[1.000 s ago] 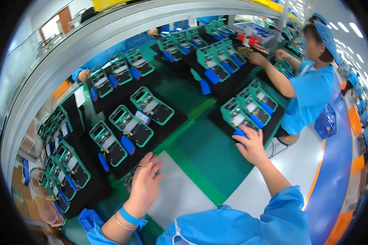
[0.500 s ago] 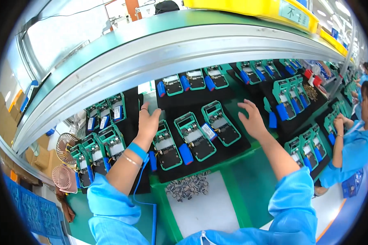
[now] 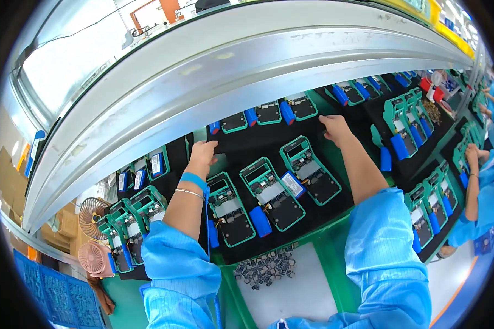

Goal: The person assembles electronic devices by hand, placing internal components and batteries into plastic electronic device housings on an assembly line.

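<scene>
My left hand point(image 3: 204, 156) has its fingers closed at the left edge of the far black tray point(image 3: 269, 137). At that tray's right edge, my right hand point(image 3: 336, 129) is curled with thumb and forefinger close together. The far tray carries a row of green-framed device housings point(image 3: 300, 105) with blue battery packs point(image 3: 287, 112) beside them. Nearer to me lies another black tray point(image 3: 329, 211), bearing three open green housings point(image 3: 274, 194) with circuit boards inside. A blue battery pack point(image 3: 260, 221) and a white-labelled one point(image 3: 293, 185) lie between them. A blue wrist strap point(image 3: 194, 181) circles my left wrist.
Small metal-looking parts point(image 3: 264, 267) are heaped on a white sheet point(image 3: 291, 299) in front of me. A metal shelf beam point(image 3: 247, 60) crosses above the far tray. More housings point(image 3: 127, 222) and a pink fan point(image 3: 92, 257) stand left. A co-worker's hand point(image 3: 472, 156) works at right.
Both hands have reached farther forward, from open beside the trays to closed fingers at the far tray's edges. The view has shifted, and the shelf beam looks larger.
</scene>
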### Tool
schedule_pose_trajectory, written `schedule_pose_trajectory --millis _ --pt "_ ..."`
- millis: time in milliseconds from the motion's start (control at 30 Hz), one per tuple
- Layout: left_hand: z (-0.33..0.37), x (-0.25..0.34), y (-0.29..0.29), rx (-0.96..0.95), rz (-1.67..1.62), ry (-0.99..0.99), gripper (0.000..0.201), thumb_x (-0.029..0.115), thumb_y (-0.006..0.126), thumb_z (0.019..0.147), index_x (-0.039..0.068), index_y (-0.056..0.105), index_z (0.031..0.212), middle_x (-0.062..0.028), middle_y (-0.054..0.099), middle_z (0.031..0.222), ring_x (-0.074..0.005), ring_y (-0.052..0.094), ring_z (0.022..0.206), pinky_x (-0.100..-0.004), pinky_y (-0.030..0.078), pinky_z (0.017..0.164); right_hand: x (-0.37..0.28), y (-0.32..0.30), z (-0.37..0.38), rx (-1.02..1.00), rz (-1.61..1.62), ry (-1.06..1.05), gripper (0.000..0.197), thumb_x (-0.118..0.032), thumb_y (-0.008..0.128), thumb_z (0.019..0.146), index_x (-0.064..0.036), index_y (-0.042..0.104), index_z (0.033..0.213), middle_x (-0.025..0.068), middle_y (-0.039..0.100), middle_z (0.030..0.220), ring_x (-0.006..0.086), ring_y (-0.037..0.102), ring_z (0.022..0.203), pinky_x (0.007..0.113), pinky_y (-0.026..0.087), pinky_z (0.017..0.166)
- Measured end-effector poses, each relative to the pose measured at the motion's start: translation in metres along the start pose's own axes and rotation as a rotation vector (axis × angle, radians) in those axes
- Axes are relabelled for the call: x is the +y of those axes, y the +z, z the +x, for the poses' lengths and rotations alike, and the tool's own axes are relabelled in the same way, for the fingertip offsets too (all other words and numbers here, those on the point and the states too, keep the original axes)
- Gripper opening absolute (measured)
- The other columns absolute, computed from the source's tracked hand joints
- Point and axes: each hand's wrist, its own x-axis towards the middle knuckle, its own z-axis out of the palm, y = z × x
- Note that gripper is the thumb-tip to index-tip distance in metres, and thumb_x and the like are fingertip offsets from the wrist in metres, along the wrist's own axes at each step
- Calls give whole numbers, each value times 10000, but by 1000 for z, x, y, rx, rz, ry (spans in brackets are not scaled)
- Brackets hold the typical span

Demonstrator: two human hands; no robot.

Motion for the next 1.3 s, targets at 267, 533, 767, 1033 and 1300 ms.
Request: schedule_pose_trajectory --millis 267,533,767,1033,1300 --pt "-9 18 -17 -128 -126 152 591 206 625 965 135 395 1505 -4 524 1244 -178 494 926 -349 447 674 -27 8 -36 9 105 -197 363 -273 630 959 -42 654 1238 40 651 994 159 585 854 348 501 746" --pt "-99 37 -47 -239 -244 173 333 188 601 988 167 501 1305 29 598 1108 -119 552 920 -306 463 682 -57 -19 -117 32 47 -337 380 -293 618 982 -43 640 1267 12 640 957 115 574 850 312 480 733" --pt "-236 2 -66 -300 -389 198 266 172 579 1007 192 465 1246 54 596 1129 -78 566 968 -284 453 714 -9 -64 -200 -124 205 -356 383 -291 605 1002 -49 625 1297 -9 679 1038 74 618 889 249 486 699" --pt "-302 -71 -46 -285 -374 182 308 158 574 1015 111 436 1287 -7 600 1196 -94 617 1020 -271 559 749 62 -83 -244 -25 3 -270 386 -283 599 1013 -47 615 1318 -24 671 1005 57 605 849 257 495 679" --pt "-308 -119 -53 -123 10 352 676 91 587 986 -11 218 1543 -146 503 1332 -201 580 1138 -326 535 883 74 -33 -323 31 -340 -800 138 18 643 875 -18 655 1008 107 658 939 228 643 879 333 515 805"
